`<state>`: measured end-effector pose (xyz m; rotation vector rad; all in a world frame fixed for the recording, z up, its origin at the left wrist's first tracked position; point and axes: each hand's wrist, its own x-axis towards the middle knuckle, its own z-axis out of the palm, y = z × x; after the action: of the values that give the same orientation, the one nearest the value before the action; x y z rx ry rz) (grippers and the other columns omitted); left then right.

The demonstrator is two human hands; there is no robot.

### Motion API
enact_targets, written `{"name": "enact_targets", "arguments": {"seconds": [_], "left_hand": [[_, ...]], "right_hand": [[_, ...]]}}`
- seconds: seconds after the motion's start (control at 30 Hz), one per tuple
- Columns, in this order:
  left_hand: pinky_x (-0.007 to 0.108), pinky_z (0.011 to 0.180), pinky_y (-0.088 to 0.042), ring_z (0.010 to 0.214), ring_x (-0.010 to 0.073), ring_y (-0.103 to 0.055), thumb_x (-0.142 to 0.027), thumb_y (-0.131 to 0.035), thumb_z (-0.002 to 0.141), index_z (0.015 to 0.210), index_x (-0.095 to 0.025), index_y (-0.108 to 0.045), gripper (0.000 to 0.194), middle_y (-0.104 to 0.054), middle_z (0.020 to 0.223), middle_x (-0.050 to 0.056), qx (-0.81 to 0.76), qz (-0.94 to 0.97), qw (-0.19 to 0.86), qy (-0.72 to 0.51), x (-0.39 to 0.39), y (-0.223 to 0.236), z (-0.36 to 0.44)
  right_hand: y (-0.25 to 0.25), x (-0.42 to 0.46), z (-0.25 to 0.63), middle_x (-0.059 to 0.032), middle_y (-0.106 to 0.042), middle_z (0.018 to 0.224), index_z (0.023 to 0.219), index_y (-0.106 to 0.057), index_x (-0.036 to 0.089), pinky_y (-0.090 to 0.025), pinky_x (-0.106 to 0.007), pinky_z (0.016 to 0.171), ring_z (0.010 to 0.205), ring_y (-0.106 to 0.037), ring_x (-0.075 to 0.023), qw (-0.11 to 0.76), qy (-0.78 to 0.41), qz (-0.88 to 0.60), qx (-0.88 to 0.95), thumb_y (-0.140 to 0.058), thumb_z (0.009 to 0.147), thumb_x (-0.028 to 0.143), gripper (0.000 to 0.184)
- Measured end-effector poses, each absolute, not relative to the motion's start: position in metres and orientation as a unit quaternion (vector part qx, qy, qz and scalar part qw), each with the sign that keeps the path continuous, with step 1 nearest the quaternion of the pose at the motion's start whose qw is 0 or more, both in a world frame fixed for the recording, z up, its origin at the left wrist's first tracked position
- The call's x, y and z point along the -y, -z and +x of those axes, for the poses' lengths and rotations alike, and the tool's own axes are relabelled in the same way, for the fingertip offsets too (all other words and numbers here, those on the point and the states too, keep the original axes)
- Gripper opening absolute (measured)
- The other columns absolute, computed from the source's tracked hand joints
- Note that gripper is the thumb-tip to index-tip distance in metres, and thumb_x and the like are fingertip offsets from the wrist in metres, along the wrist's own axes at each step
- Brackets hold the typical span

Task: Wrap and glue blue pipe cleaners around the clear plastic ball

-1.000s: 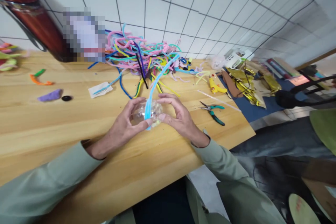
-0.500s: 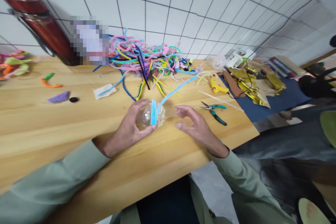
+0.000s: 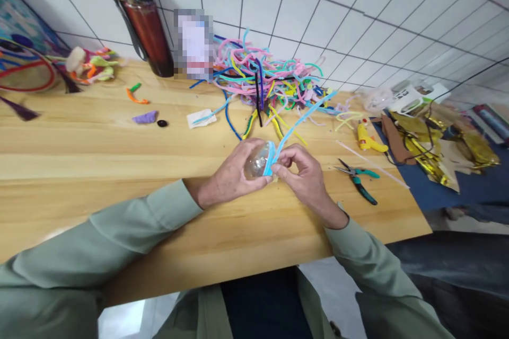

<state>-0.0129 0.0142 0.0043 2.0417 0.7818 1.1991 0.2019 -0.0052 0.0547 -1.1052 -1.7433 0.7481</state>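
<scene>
My left hand [image 3: 233,172] is wrapped round a clear, shiny ball [image 3: 256,163], held just above the table. Blue pipe cleaner [image 3: 295,126] lies in rows across the ball's right side, and its long free end slants up to the right. My right hand [image 3: 303,174] is closed at that side, thumb and forefinger pinching the blue pipe cleaner against the ball. The fingers partly hide the ball's right end. Yellow-green handled pliers [image 3: 249,124] lie just beyond the hands, partly under a heap of coloured pipe cleaners [image 3: 266,71].
To the right lie teal-handled pliers [image 3: 360,177], a yellow glue gun [image 3: 369,139] and gold foil [image 3: 427,156]. A red thermos [image 3: 145,26] stands by the tiled wall. A purple piece [image 3: 145,117], a black ring [image 3: 162,123] and a white card [image 3: 202,118] lie left of centre.
My right hand has moved in from beside the ball and closed on the blue pipe cleaner. The view has shifted left, so the table's things appear further right.
</scene>
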Motion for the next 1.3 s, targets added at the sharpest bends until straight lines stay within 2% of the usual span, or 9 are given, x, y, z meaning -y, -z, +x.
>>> {"name": "enact_targets", "arguments": {"seconds": [0.27, 0.37, 0.53, 0.63, 0.8, 1.03, 1.3], "left_hand": [[0.056, 0.121, -0.052, 0.143, 0.0358, -0.06, -0.033, -0.082, 0.09, 0.154, -0.023, -0.044, 0.075, -0.059, 0.15, 0.018, -0.285, 0.769, 0.313, -0.479, -0.01, 0.001, -0.008], [0.056, 0.123, -0.051, 0.147, 0.0357, -0.058, -0.032, -0.083, 0.09, 0.157, -0.024, -0.041, 0.079, -0.058, 0.152, 0.018, -0.282, 0.772, 0.294, -0.487, -0.009, 0.002, -0.009], [0.059, 0.125, -0.049, 0.15, 0.0367, -0.053, -0.029, -0.084, 0.09, 0.161, -0.026, -0.039, 0.084, -0.056, 0.155, 0.018, -0.265, 0.777, 0.264, -0.506, -0.009, 0.004, -0.011], [0.061, 0.123, -0.049, 0.15, 0.0378, -0.053, -0.026, -0.083, 0.089, 0.163, -0.027, -0.038, 0.087, -0.056, 0.154, 0.018, -0.257, 0.785, 0.257, -0.502, -0.009, 0.005, -0.01], [0.06, 0.122, -0.051, 0.147, 0.0374, -0.056, -0.029, -0.084, 0.09, 0.161, -0.027, -0.039, 0.084, -0.057, 0.152, 0.018, -0.261, 0.792, 0.258, -0.488, -0.009, 0.006, -0.01], [0.059, 0.12, -0.053, 0.145, 0.0366, -0.058, -0.032, -0.081, 0.094, 0.161, -0.027, -0.037, 0.08, -0.058, 0.151, 0.018, -0.258, 0.802, 0.266, -0.468, -0.011, 0.002, -0.012], [0.062, 0.127, -0.047, 0.153, 0.0389, -0.05, -0.03, -0.079, 0.093, 0.164, -0.026, -0.03, 0.086, -0.049, 0.159, 0.021, -0.274, 0.811, 0.292, -0.427, -0.011, 0.002, -0.016]], "right_hand": [[-0.039, 0.005, 0.207, 0.0017, -0.061, 0.081, 0.091, -0.069, 0.027, -0.048, -0.034, 0.072, 0.076, -0.058, -0.0182, 0.477, -0.25, -0.395, 0.744, -0.077, 0.091, 0.023, 0.009], [-0.033, 0.006, 0.212, -0.0022, -0.068, 0.092, 0.099, -0.07, 0.027, -0.052, -0.037, 0.078, 0.085, -0.063, -0.0209, 0.49, -0.224, -0.399, 0.742, -0.069, 0.099, 0.028, 0.001], [-0.028, 0.008, 0.213, -0.0106, -0.069, 0.128, 0.13, -0.067, 0.029, -0.055, -0.053, 0.104, 0.122, -0.066, -0.0315, 0.487, -0.166, -0.375, 0.771, -0.068, 0.098, 0.033, 0.032], [-0.027, 0.009, 0.211, -0.0126, -0.068, 0.135, 0.137, -0.063, 0.029, -0.054, -0.058, 0.109, 0.129, -0.065, -0.0344, 0.464, -0.142, -0.36, 0.797, -0.072, 0.096, 0.031, 0.042], [-0.028, 0.008, 0.213, -0.0126, -0.07, 0.133, 0.132, -0.065, 0.03, -0.058, -0.057, 0.104, 0.125, -0.068, -0.0336, 0.454, -0.114, -0.347, 0.813, -0.074, 0.095, 0.027, 0.039], [-0.024, 0.006, 0.215, -0.0129, -0.071, 0.138, 0.118, -0.067, 0.03, -0.059, -0.057, 0.104, 0.128, -0.068, -0.0335, 0.439, -0.132, -0.348, 0.818, -0.076, 0.094, 0.027, 0.025], [-0.02, 0.003, 0.215, -0.0122, -0.072, 0.129, 0.119, -0.068, 0.03, -0.06, -0.055, 0.103, 0.125, -0.069, -0.0319, 0.447, -0.151, -0.365, 0.802, -0.076, 0.097, 0.032, 0.023]]}}
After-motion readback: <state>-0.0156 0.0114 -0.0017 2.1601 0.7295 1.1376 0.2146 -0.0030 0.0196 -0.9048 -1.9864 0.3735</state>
